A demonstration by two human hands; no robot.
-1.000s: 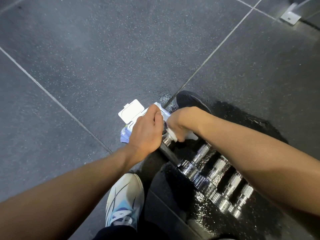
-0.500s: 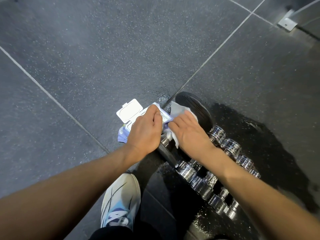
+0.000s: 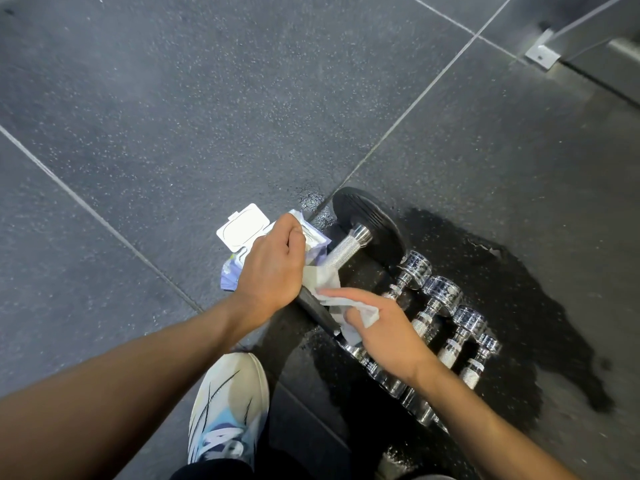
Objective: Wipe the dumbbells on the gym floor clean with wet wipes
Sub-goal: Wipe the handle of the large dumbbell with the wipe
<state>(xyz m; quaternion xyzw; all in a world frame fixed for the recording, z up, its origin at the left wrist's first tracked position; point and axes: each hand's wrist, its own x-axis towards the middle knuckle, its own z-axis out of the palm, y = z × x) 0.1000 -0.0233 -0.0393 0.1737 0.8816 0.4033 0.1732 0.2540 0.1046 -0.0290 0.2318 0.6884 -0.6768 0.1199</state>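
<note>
Right hand (image 3: 384, 332) has drawn back toward 5 o'clock, baring the handle of the large dumbbell (image 3: 343, 252); its fingers (image 3: 349, 294) pinch the wet wipe (image 3: 329, 289). Left hand (image 3: 270, 271) fingers curl over that dumbbell's near plate. Judged progress: this dumbbell is under way; the small dumbbells (image 3: 443, 292) at 4 o'clock likely remain.

Floor (image 3: 173, 98): you're on dark grey tiles flecked with pale specks, thin light-grey seams, and a black wet patch.
Wet wipe (image 3: 325, 278): plain white.
Wipes pack (image 3: 230, 275): lilac-purple with a white lid.
Large dumbbell (image 3: 346, 249): black plates, and a silver handle with fine cross-hatching.
Small dumbbells (image 3: 441, 292): mirror chrome with dark banded ends.
Shoe (image 3: 228, 410): yours is white, streaked black, with pale blue.
</note>
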